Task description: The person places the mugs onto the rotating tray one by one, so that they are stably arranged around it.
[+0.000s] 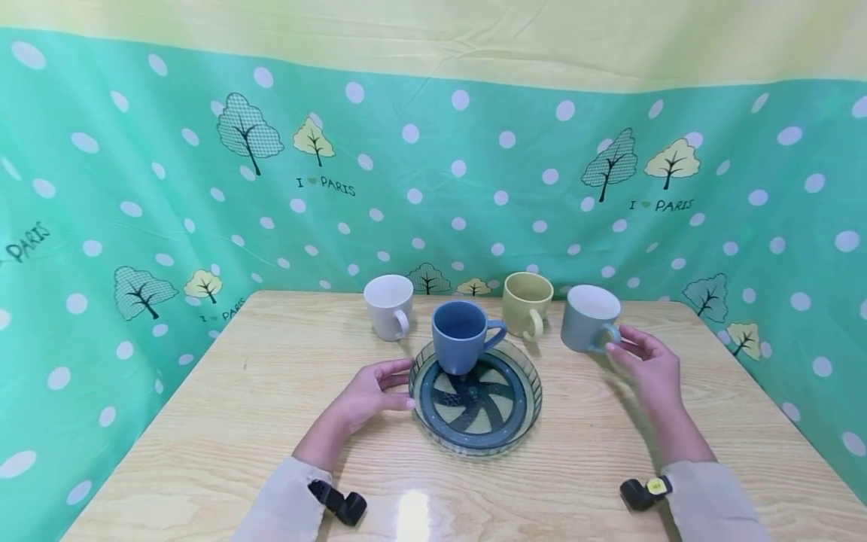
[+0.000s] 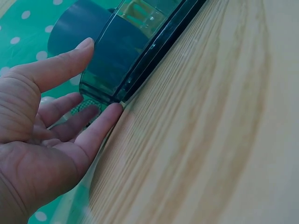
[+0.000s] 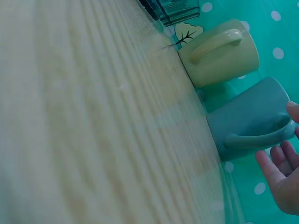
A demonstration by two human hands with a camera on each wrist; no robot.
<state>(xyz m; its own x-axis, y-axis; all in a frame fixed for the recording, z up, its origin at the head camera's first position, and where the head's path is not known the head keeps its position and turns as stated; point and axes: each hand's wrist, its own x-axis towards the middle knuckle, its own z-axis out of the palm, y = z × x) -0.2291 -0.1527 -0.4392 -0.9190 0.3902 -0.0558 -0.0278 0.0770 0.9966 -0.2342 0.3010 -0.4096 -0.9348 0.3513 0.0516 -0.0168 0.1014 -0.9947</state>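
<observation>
A round clear glass dish (image 1: 533,421) with a dark swirl base sits mid-table. A dark blue mug (image 1: 457,342) stands inside it toward the back, its handle pointing right. My left hand (image 1: 372,395) is at the dish's left side, thumb and fingers spread and at most lightly touching the wall; in the left wrist view one fingertip (image 2: 114,109) meets its lower edge. My right hand (image 1: 652,369) is at the handle of a grey-blue mug (image 1: 581,331), thumb and fingers about it without closing round it. Whether they touch the handle is hard to tell.
Behind the dish stand a white mug (image 1: 387,305) on the left and a pale yellow mug (image 1: 521,309) on the right, close to the grey-blue one. A green dotted cloth (image 1: 420,173) hangs along the back and sides of the wooden table (image 1: 223,406).
</observation>
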